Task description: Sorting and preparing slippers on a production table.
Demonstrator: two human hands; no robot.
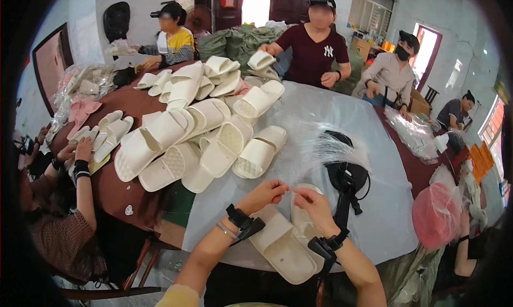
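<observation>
Close in front of me, my left hand [265,196] and my right hand [315,205] almost meet, thumbs and fingertips pinched. Whatever is between the fingertips, if anything, is too small to make out. Beneath them, at the table's near edge, lies a cream slipper [283,248]. A second cream slipper [303,221] lies beside it, partly covered by my right hand and wrist. Black straps with small devices circle both wrists. Just beyond my left hand, another cream slipper [259,152] sits at the edge of a large slipper heap [184,125].
Clear plastic bags [336,149] lie over a black strapped item [347,179] right of centre. A pink bundle in clear plastic [438,213] stands at the right edge. Co-workers surround the table; one across holds a slipper [261,60]. Green sacks [235,42] are piled behind.
</observation>
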